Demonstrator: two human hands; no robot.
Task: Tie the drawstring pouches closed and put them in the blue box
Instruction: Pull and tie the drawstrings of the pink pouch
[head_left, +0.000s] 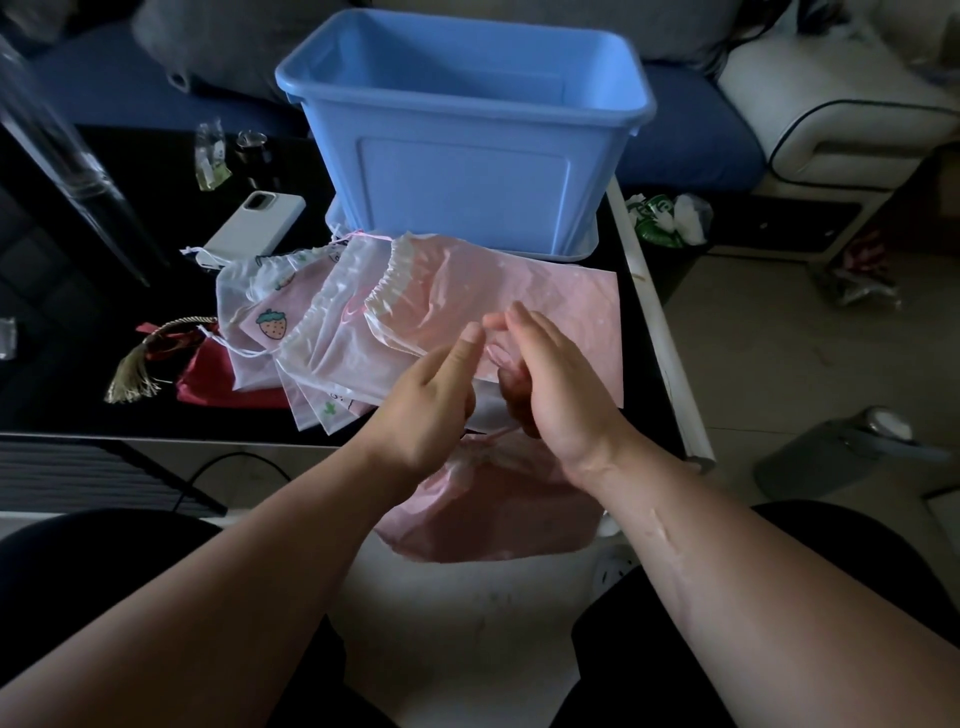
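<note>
While the left hand (431, 400) and right hand (553, 384) pinch the gathered neck of a pink pouch (488, 504) hanging just off the near edge of the table (62, 405), their fingertips at the cord (500, 433) hidden, no pouch shows inside the blue box (462, 171). Several pouches (332, 332) lie fanned on the table before it, seemingly untied, so most of the job looks left

Blue box (465, 171) open-topped beyond pouches (363, 312).

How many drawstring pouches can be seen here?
6 at least: four fanned pouches on the table before the blue box, one red pouch at their left, one pink pouch held by left hand and right hand. Overlap may hide more.
</note>
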